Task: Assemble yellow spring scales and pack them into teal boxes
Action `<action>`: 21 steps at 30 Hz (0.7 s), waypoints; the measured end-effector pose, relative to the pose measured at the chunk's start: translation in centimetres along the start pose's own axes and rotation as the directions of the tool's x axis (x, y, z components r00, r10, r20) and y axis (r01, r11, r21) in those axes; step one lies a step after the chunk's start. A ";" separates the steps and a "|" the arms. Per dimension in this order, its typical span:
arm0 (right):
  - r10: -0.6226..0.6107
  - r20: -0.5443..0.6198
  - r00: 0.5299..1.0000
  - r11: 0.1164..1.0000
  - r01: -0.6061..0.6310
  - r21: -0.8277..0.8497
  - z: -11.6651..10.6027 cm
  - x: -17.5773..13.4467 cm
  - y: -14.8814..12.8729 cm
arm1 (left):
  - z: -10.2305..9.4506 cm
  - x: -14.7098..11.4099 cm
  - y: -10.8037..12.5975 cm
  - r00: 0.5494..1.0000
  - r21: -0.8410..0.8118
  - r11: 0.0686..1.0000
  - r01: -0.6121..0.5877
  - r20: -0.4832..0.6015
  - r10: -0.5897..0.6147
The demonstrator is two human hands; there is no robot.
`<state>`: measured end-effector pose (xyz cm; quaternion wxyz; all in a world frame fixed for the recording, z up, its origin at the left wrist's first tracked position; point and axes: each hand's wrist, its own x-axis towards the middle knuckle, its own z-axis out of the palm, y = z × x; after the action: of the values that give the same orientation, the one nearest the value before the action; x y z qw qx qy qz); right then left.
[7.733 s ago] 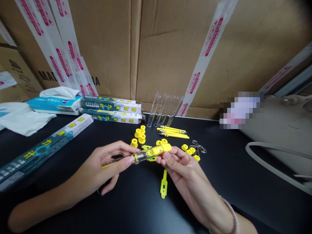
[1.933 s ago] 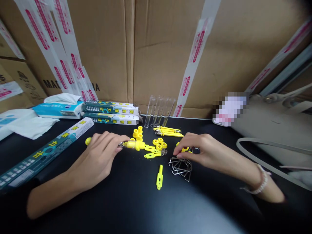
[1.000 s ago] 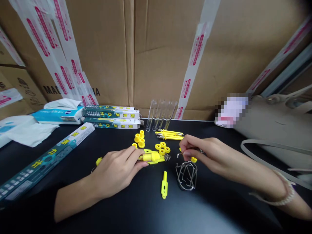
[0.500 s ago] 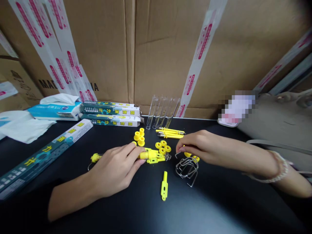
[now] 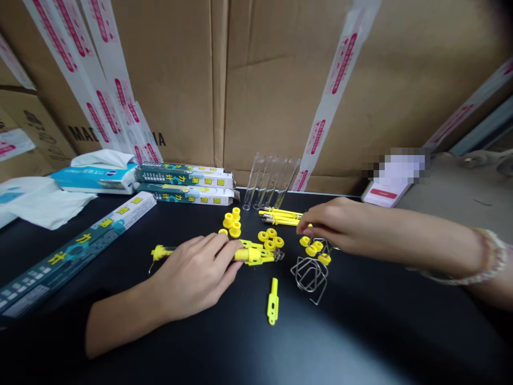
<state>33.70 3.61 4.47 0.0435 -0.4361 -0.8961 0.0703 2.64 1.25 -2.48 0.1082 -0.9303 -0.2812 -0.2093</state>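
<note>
My left hand (image 5: 196,272) is closed around a spring scale (image 5: 246,254), a clear tube with yellow ends, lying crosswise on the black table. Its hook hangs from the left end; the middle is hidden under my fingers. Beneath its right end lie several flat yellow pieces (image 5: 262,261) and small springs (image 5: 278,254). With fingertips pinched together, my right hand (image 5: 332,222) hovers by the yellow rods (image 5: 282,216), above small yellow caps (image 5: 310,249). What it pinches is hidden. Bent metal wire (image 5: 328,247) shows below that hand, and a tangle of wire hooks (image 5: 310,275) lies nearer me.
Clear tubes (image 5: 268,182) stand at the back before a cardboard box (image 5: 168,80). Yellow rings (image 5: 270,239), flanged plugs (image 5: 232,222) and a single yellow piece (image 5: 273,302) are spread about. Printed boxes (image 5: 184,187), tissues (image 5: 96,174) and a phone (image 5: 390,182) flank them.
My right hand has moved up and away from the wire hooks, uncovering the small yellow caps. The hook at its fingertips no longer shows there. My left hand keeps its hold.
</note>
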 end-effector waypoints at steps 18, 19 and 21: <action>0.131 -0.505 0.853 0.908 0.101 0.407 7.3 1.3 -8.2 | 0.4 -0.4 0.2 0.992 -0.073 0.996 0.043 -0.115 -0.052; 0.105 -0.529 0.842 0.918 0.123 0.378 7.7 1.2 -8.3 | 0.4 -0.4 0.3 0.991 -0.083 0.995 0.049 -0.116 -0.059; 0.047 -0.572 0.819 0.941 0.156 0.300 8.2 1.0 -8.4 | 0.4 -0.5 0.4 0.990 -0.100 0.993 0.063 -0.122 -0.075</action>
<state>25.46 -1.43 -2.26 0.3853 -0.3969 -0.8287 0.0857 2.63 0.85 -3.07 0.0737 -0.9091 -0.2956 -0.2842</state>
